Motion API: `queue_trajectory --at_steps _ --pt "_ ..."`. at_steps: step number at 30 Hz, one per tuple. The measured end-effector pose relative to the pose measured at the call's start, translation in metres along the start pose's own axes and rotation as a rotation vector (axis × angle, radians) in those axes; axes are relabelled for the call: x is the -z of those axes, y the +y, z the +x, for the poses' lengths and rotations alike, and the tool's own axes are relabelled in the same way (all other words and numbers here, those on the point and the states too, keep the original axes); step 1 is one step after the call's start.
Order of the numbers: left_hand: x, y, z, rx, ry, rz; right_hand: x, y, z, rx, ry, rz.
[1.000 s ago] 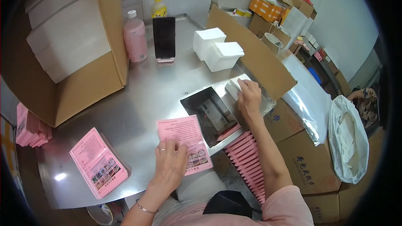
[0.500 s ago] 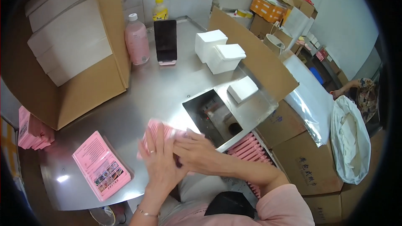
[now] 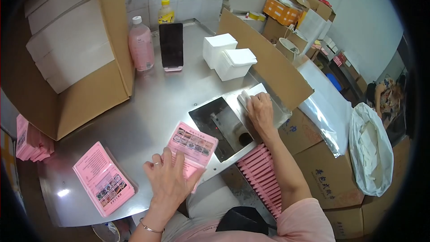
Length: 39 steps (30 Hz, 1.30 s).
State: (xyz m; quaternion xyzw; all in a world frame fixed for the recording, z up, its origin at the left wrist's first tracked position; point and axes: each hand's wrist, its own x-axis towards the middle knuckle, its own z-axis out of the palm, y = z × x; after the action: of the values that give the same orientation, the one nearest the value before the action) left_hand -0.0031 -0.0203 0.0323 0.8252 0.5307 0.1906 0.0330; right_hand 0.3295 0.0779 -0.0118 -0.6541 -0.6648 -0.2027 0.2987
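Note:
Under my left hand (image 3: 169, 177) is a pink printed packet (image 3: 195, 143), held against the steel table with the fingers across it and the thumb at its near side. It carries rows of small pictures. My right hand (image 3: 260, 112) reaches past the square opening (image 3: 221, 127) in the table. Its fingers are closed on white folded tissues (image 3: 243, 98) at the left side of a low white tissue stack (image 3: 258, 89). The hand partly hides that stack. Left of my left hand lies a pile of similar pink packets (image 3: 105, 179).
Two white tissue stacks (image 3: 235, 64) stand behind the opening, before a cardboard panel (image 3: 268, 58). A phone (image 3: 171, 45) and a pink bottle (image 3: 141, 47) stand farther back. An open carton (image 3: 89, 103) is at left. Pink packets (image 3: 260, 170) fill a tray below the table edge.
My hands were together on the pink packet. My right hand has moved away, up and right, to the low tissue stack. The left hand stays on the packet, whose picture side now shows.

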Motion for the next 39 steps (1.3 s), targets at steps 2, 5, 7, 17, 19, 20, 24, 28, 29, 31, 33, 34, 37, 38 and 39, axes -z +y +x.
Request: queue_trajectory --at_steps 2,5,7,17,19,20,24,28,29,31,33,34,37,38,39 --pt "-0.013 0.001 0.0 -0.019 0.003 0.019 0.006 -0.003 -0.002 0.024 0.016 0.033" --pt "-0.025 -0.003 -0.005 -0.133 0.008 -0.087 0.02 -0.018 0.001 0.114 0.105 0.119" --pt "-0.035 -0.01 -0.011 -0.239 0.068 -0.319 0.027 -0.067 -0.024 0.264 0.043 0.369" --pt "-0.003 0.0 -0.004 -0.077 -0.039 -0.306 -0.002 -0.161 -0.032 0.44 -0.351 0.255" --pt "0.019 -0.012 -0.015 -0.016 -0.097 -0.321 -0.024 -0.138 -0.03 0.26 -0.527 0.276" --pt "0.024 -0.02 -0.022 -0.012 -0.08 -0.317 -0.019 -0.117 -0.032 0.263 -0.356 0.365" --pt "0.041 -0.036 -0.054 -0.127 0.074 -0.329 -0.007 -0.076 -0.037 0.185 -0.65 0.097" --pt "0.073 -0.087 -0.083 0.179 0.397 0.04 0.029 -0.091 -0.005 0.162 -0.039 -0.065" --pt "0.081 -0.094 -0.084 0.348 0.417 0.054 0.025 -0.075 0.003 0.111 0.018 -0.191" --pt "0.07 -0.123 -0.091 0.402 0.276 0.065 0.012 -0.04 -0.003 0.058 0.078 -0.332" --pt "0.069 -0.139 -0.099 0.416 0.032 0.084 -0.002 -0.014 -0.009 0.058 -0.004 -0.315" --pt "0.066 -0.139 -0.098 0.418 0.033 0.082 -0.004 -0.008 -0.006 0.061 -0.003 -0.316" --pt "0.074 -0.126 -0.081 0.296 0.216 0.173 -0.003 -0.01 0.003 0.025 0.0 -0.095" --pt "0.073 -0.111 -0.07 0.308 0.227 -0.028 -0.004 -0.008 0.001 0.021 0.002 -0.099" --pt "0.068 -0.093 -0.058 0.316 0.238 -0.232 -0.006 -0.001 -0.001 0.005 0.02 -0.066"
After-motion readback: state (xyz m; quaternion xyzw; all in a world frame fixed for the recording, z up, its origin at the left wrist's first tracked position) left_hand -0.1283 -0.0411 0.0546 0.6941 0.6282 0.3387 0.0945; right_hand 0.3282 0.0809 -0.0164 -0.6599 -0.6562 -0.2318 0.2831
